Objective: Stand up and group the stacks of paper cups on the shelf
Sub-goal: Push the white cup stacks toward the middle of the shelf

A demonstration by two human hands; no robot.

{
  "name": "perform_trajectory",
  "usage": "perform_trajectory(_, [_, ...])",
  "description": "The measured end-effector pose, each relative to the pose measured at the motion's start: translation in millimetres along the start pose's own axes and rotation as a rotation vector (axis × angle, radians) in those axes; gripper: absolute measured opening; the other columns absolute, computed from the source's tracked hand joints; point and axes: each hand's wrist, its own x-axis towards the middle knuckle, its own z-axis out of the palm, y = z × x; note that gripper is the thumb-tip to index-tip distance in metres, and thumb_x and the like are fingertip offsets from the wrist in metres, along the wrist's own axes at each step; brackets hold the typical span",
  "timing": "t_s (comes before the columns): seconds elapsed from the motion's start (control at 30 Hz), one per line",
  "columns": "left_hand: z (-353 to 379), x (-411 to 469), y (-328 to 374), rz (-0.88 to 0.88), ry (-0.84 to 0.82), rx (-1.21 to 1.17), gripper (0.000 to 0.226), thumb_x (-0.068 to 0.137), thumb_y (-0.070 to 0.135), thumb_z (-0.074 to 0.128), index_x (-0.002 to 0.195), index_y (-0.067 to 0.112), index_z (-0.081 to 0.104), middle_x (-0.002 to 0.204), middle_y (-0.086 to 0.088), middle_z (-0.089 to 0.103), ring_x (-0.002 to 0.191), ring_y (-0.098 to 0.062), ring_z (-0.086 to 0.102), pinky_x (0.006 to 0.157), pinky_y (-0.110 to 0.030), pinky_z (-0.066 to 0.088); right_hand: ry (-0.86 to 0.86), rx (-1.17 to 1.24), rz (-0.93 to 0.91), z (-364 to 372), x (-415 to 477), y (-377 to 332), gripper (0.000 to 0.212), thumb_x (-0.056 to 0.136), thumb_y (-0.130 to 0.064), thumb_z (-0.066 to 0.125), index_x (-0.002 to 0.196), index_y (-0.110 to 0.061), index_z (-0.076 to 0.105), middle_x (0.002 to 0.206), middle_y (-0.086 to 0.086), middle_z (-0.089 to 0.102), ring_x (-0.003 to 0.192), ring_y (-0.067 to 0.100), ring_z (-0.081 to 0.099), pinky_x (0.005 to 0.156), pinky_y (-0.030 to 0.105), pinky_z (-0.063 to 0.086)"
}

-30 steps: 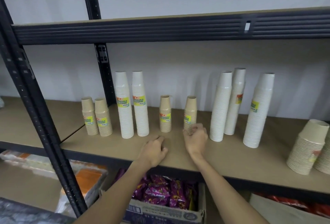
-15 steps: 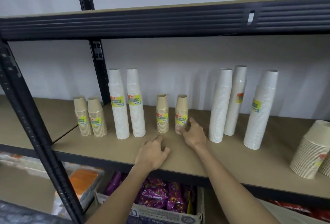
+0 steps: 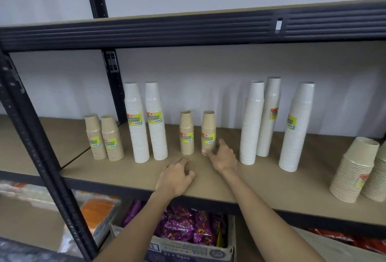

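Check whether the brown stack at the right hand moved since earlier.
Yes. The brown stack shifted left, toward the neighbouring brown stack, away from the tall white stack.

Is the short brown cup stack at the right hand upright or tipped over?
Upright: the short brown paper cup stack stands wide end down on the tan shelf board, the right hand pinching its foot.

one wide-angle view, worn on the person's head, faces forward and a little down onto the tan board shelf (image 3: 261, 180), near enough that both bare forearms (image 3: 261, 215) enter from the bottom edge. a short brown paper cup stack (image 3: 208, 132) sits near mid-frame. a black metal beam (image 3: 167, 32) crosses the upper part, a black upright post (image 3: 37, 146) slants at left, and a cardboard box of purple packets (image 3: 188, 254) shows below.
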Motion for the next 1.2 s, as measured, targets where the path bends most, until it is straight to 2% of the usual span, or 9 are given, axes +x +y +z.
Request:
perform_trajectory(0.1, [-1.8, -3.9, 2.4, 0.019, 0.011, 0.005, 0.048, 0.091, 0.04, 0.048, 0.136, 0.025, 0.051, 0.121, 0.001, 0.065, 0.108, -0.022, 0.058, 0.097, -0.037, 0.045, 0.017, 0.077, -0.021, -6.8, -19.8, 6.3, 0.081, 0.082, -0.049, 0.073, 0.147, -0.013, 0.041, 0.129, 0.004, 0.063, 0.122, 0.025, 0.055, 0.097, 0.033, 0.045])
perform_trajectory(0.23, [-2.1, -7.0, 17.6, 0.155, -0.016, 0.086, 0.036, 0.095, 0.027, 0.047, 0.131, 0.028, 0.056, 0.125, 0.003, 0.064, 0.109, -0.022, 0.058, 0.092, -0.036, 0.046, 0.019, 0.197, -0.095, -31.0, -52.8, 19.1, 0.039, 0.089, -0.029, 0.07, 0.124, -0.014, 0.061, 0.094, -0.005, 0.068, 0.083, 0.004, 0.062, 0.069, 0.004, 0.043])
perform_trajectory(0.33, [0.9, -4.5, 39.7, 0.17, -0.069, 0.049, 0.04, 0.095, 0.028, 0.047, 0.135, 0.025, 0.052, 0.13, -0.001, 0.06, 0.114, -0.025, 0.057, 0.093, -0.036, 0.045, 0.22, 0.238, -0.112, -54.1, -65.8, 28.7, 0.009, 0.089, -0.017, 0.066, 0.097, -0.016, 0.071, 0.082, -0.007, 0.069, 0.076, 0.003, 0.064, 0.067, 0.008, 0.046])
perform_trajectory(0.4, [7.5, -3.8, 57.8, 0.129, -0.108, -0.017, 0.042, 0.094, 0.034, 0.047, 0.136, 0.027, 0.048, 0.126, -0.006, 0.062, 0.113, -0.029, 0.057, 0.092, -0.039, 0.047, 0.361, 0.283, -0.079, -66.5, -66.8, 38.6, 0.006, 0.087, -0.013, 0.066, 0.09, -0.017, 0.068, 0.077, -0.009, 0.067, 0.073, 0.003, 0.063, 0.073, 0.022, 0.051])
perform_trajectory(0.5, [20.5, -0.4, 78.8, 0.107, -0.151, -0.081, 0.047, 0.093, 0.043, 0.044, 0.138, 0.029, 0.043, 0.124, -0.009, 0.061, 0.114, -0.032, 0.056, 0.094, -0.042, 0.047, 0.422, 0.336, -0.001, -77.8, -62.2, 53.2, 0.022, 0.085, -0.013, 0.071, 0.104, -0.016, 0.062, 0.094, -0.001, 0.066, 0.083, 0.007, 0.062, 0.084, 0.032, 0.055])
perform_trajectory(0.7, [26.6, 7.5, 80.3, 0.057, -0.16, -0.127, 0.054, 0.091, 0.049, 0.045, 0.142, 0.032, 0.039, 0.13, -0.011, 0.057, 0.121, -0.031, 0.052, 0.102, -0.042, 0.043, 0.247, 0.262, 0.056, -78.3, -31.1, 64.3, 0.074, 0.08, -0.018, 0.077, 0.144, -0.01, 0.041, 0.137, 0.008, 0.055, 0.126, 0.024, 0.053, 0.105, 0.034, 0.043])
perform_trajectory(0.87, [23.3, 5.3, 88.3, 0.097, -0.112, -0.069, 0.049, 0.096, 0.041, 0.046, 0.143, 0.029, 0.041, 0.13, -0.01, 0.057, 0.12, -0.029, 0.053, 0.098, -0.035, 0.043, 0.233, 0.264, 0.062, -73.3, -13.7, 63.9, 0.062, 0.077, -0.017, 0.081, 0.131, -0.013, 0.05, 0.12, 0.004, 0.063, 0.112, 0.022, 0.06, 0.083, 0.019, 0.041])
perform_trajectory(1.07, [22.4, 4.7, 89.3, 0.12, -0.086, -0.048, 0.047, 0.096, 0.04, 0.046, 0.141, 0.027, 0.044, 0.135, -0.005, 0.054, 0.119, -0.028, 0.053, 0.096, -0.034, 0.043, 0.233, 0.034, 0.064, -59.2, -4.0, 67.3, 0.074, 0.062, -0.062, 0.078, 0.118, -0.02, 0.052, 0.115, -0.002, 0.053, 0.105, 0.023, 0.057, 0.082, 0.04, 0.052])
perform_trajectory(1.2, [24.8, 6.3, 86.9, 0.123, -0.087, -0.052, 0.044, 0.095, 0.041, 0.046, 0.137, 0.026, 0.047, 0.129, -0.005, 0.058, 0.115, -0.027, 0.055, 0.093, -0.036, 0.046, 0.221, 0.004, 0.071, -58.7, -5.0, 66.6, 0.078, 0.063, -0.07, 0.074, 0.119, -0.02, 0.052, 0.12, 0.0, 0.051, 0.112, 0.023, 0.053, 0.083, 0.041, 0.051])
